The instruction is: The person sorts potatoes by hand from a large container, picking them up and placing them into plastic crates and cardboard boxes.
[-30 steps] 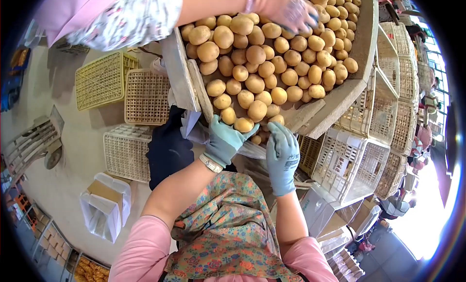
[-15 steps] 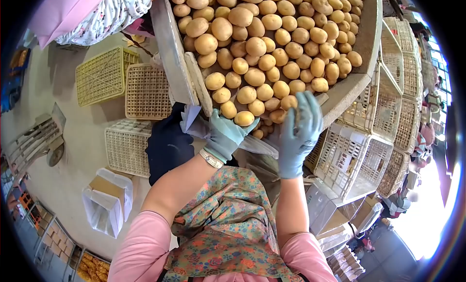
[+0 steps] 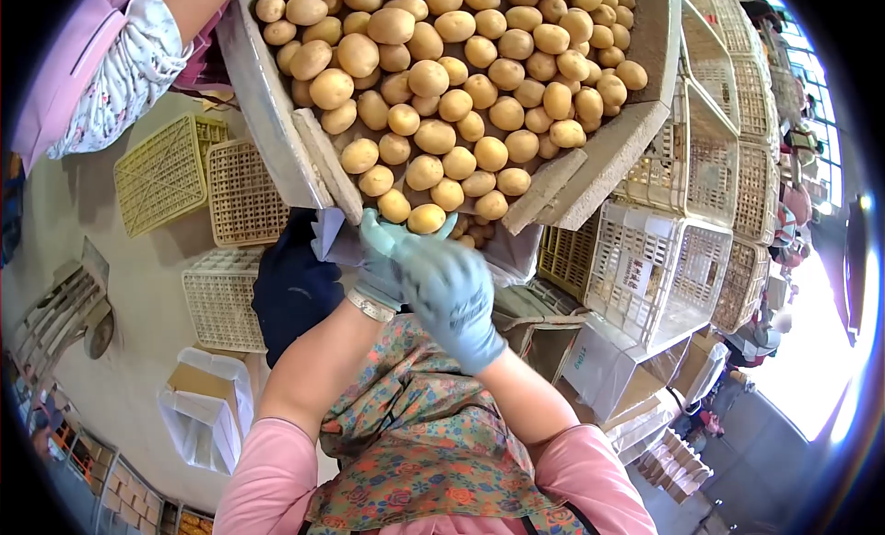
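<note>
Many potatoes [image 3: 429, 137] lie spread over a sloping chute that narrows toward me. At its mouth, my left hand [image 3: 376, 270], in a pale blue-green glove, is held with thumb and fingers apart. Its fingertips are right by the lowest potatoes [image 3: 426, 219]. My right hand [image 3: 454, 300], in a blue-grey glove, crosses over the left and hides part of its palm. Motion smears the right fingers. Below the mouth, more potatoes [image 3: 475, 231] show partly behind the hands, beside a pale plastic liner [image 3: 512, 254].
Wooden boards [image 3: 324, 166] edge the chute mouth on both sides. White plastic crates [image 3: 636, 272] are stacked at right; more crates [image 3: 244, 192] stand on the floor at left. A lined carton [image 3: 207, 406] sits lower left. Another person's arm [image 3: 195, 5] reaches in at upper left.
My right hand has moved from the potatoes at the right of the mouth down and left across my left hand. The camera view has shifted, moving the chute up and left.
</note>
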`<control>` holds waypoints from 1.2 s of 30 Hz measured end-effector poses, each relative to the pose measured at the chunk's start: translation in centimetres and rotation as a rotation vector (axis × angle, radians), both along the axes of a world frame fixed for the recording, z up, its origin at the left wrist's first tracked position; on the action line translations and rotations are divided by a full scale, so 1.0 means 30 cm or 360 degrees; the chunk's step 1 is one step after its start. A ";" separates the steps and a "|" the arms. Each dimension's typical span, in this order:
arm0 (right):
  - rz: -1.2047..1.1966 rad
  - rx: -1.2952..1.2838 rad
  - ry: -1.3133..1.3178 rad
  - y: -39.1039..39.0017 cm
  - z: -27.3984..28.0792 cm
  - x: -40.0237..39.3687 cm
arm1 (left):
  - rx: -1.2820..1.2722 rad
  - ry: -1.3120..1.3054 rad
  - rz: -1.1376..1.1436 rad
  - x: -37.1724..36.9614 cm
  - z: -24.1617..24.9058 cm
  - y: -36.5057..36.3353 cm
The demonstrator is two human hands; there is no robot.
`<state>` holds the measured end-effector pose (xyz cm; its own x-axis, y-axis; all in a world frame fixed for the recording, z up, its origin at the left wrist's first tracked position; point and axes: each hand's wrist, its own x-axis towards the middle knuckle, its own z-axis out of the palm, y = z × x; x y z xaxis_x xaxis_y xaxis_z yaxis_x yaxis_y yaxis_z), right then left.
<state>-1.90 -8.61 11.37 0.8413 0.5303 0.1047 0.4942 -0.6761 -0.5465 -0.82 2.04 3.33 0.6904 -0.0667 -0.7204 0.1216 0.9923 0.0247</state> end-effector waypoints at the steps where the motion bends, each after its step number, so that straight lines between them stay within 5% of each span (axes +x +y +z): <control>1: -0.0092 -0.0041 -0.0230 0.001 -0.033 0.042 | -0.0396 -0.0071 -0.0039 -0.026 -0.070 0.031; 2: -0.0183 -0.0080 -0.0456 0.002 -0.073 0.078 | -0.0790 -0.0138 -0.0077 -0.058 -0.152 0.037; 3: -0.0186 -0.0079 -0.0455 0.022 -0.109 0.119 | -0.1086 -0.0904 0.0192 -0.104 -0.276 0.001; 4: -0.0255 -0.0400 -0.0387 0.058 -0.144 0.158 | -0.1086 -0.0902 0.0184 -0.091 -0.249 -0.005; 6: -0.0278 -0.0856 -0.0332 0.116 -0.178 0.189 | -0.0207 -0.0116 0.0030 -0.030 -0.141 -0.020; 8: -0.0310 -0.0982 -0.0326 0.138 -0.187 0.195 | -0.0383 -0.0070 0.0082 -0.029 -0.116 -0.017; 12: -0.0352 -0.0455 -0.0084 0.059 -0.173 0.243 | -0.0201 -0.0049 -0.0080 -0.043 -0.133 -0.017; 14: -0.0511 0.0224 -0.0136 0.029 -0.147 0.204 | -0.0401 -0.0061 -0.0017 -0.037 -0.130 -0.016; 16: -0.0799 0.0768 0.0649 -0.001 -0.079 0.131 | -0.0302 -0.0193 -0.0181 -0.049 -0.159 -0.011; 18: -0.1049 0.1833 0.1613 -0.020 -0.032 0.093 | -0.0468 -0.0186 -0.0265 -0.050 -0.127 -0.003; 20: -0.0912 0.2359 0.1941 -0.055 -0.050 0.052 | -0.0497 -0.0039 -0.0251 -0.023 -0.038 -0.014; 23: -0.0857 0.2455 0.2046 -0.061 -0.059 0.040 | -0.1459 -0.1072 -0.0075 -0.052 -0.147 -0.019; 26: -0.0840 0.2572 0.2157 -0.061 -0.057 0.031 | -0.0858 -0.0233 -0.0079 -0.047 -0.071 -0.003; 29: -0.0791 0.2706 0.2224 -0.051 -0.063 0.023 | -0.0745 -0.0306 -0.0276 -0.058 -0.087 0.005; 32: -0.0646 0.2710 0.2262 -0.066 -0.089 -0.019 | -0.1060 -0.0490 -0.0058 -0.060 -0.097 -0.016; 34: -0.0787 0.2017 0.2148 -0.143 -0.035 -0.063 | -0.0385 -0.0021 -0.0030 0.005 0.011 -0.035; 35: -0.1019 0.1870 0.1985 -0.191 -0.010 -0.099 | -0.0650 -0.0214 0.0137 -0.032 -0.118 -0.028; 36: -0.1126 0.1945 0.1885 -0.316 -0.012 -0.154 | -0.0504 -0.0277 0.0120 -0.023 -0.088 -0.025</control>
<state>-6.51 -18.09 11.01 0.7568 0.1795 -0.6285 -0.6346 0.4323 -0.6406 -1.51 1.30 0.70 0.8123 -0.2115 -0.5436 0.0686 0.9601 -0.2710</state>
